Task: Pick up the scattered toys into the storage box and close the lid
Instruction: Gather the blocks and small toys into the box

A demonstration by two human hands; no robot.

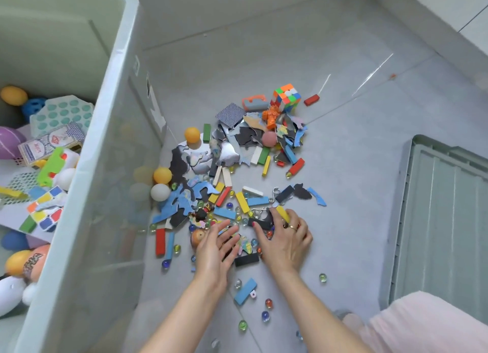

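Note:
A pile of small toys lies on the grey floor: coloured blocks, puzzle pieces, glass marbles, ping-pong balls (162, 175) and a colour cube (287, 96). The translucent storage box (87, 194) stands at the left, partly filled with toys. Its lid (446, 215) lies flat on the floor at the right. My left hand (215, 249) rests flat, fingers spread, on the near edge of the pile. My right hand (286, 236) lies beside it, fingers curled over a yellow block (283, 213) and dark puzzle pieces.
Loose marbles (266, 315) and a blue block (245, 291) lie between my forearms. A red block (311, 100) sits apart at the far side. A pink cloth-covered knee (427, 323) is at the bottom right. White wall base runs along the top right.

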